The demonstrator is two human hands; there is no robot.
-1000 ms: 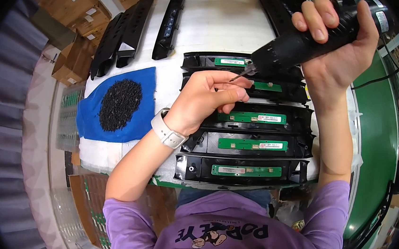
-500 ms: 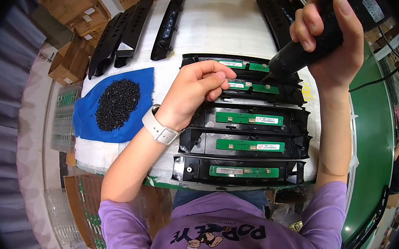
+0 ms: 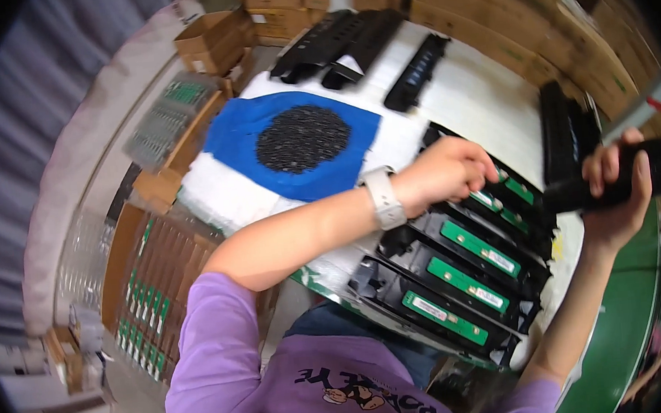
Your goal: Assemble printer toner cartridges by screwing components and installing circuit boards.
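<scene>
My left hand (image 3: 453, 170) is over the far black plastic housings, fingers curled together in a pinch; anything between them is too small to make out. In my right hand (image 3: 621, 201) is a black electric screwdriver (image 3: 581, 194), its nose near the right end of those housings. The tool's tip is blurred against the dark plastic. Several black housings (image 3: 376, 275) lie in a row, each with a narrow green circuit board (image 3: 444, 317) inside. My left hand and wrist partly cover the farther ones. Left of them, a pile of small black screws (image 3: 302, 138) rests on a blue cloth (image 3: 234, 140).
More black housings lie at the table's far left (image 3: 336, 45), far middle (image 3: 415, 73) and far right (image 3: 563, 127). A box of green boards (image 3: 138, 302) stands left of the table. Cardboard boxes (image 3: 486, 12) line the back. Right is a green surface (image 3: 631, 314).
My view has turned, so the table appears tilted and the screw pile sits nearer the middle. My left hand stays pinched over the far housings; the screwdriver stays in my right hand.
</scene>
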